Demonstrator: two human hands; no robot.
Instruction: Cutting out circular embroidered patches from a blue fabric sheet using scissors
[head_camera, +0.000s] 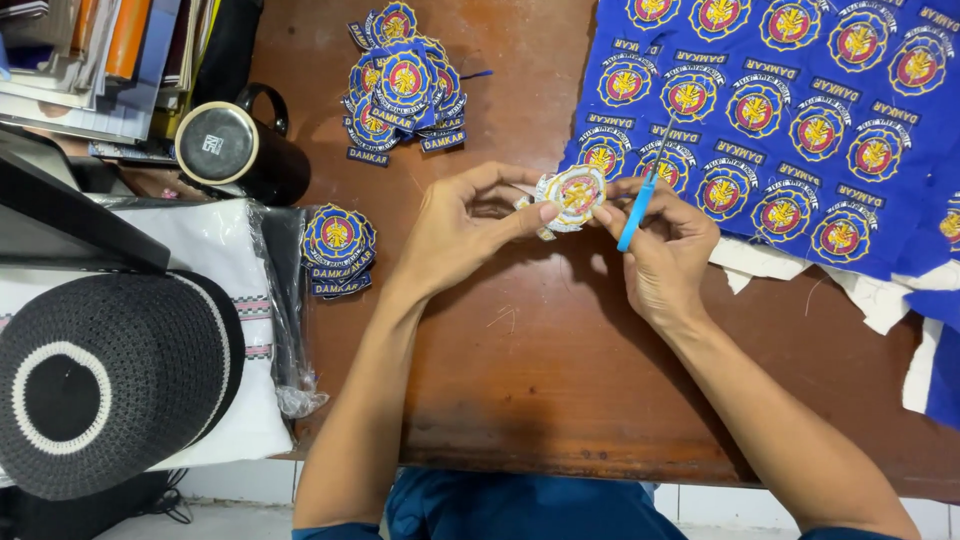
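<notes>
My left hand (462, 228) pinches a round embroidered patch (572, 196), red and gold at its centre with a pale trimmed edge, above the brown wooden table (540, 370). My right hand (662, 248) grips small scissors with a light blue handle (634, 215), the blades meeting the patch's right edge. A blue cloth sheet (800, 120) covered with several rows of the same embroidered emblems lies to the right of both hands.
Two piles of cut blue patches lie on the table, one far (405, 85), one left (338, 250). A black mug (235, 150) lies beside stacked books (110, 60). A black-and-white knitted cap (105, 385) rests on folded white cloth in plastic (225, 260). White backing scraps (880, 300) trail right.
</notes>
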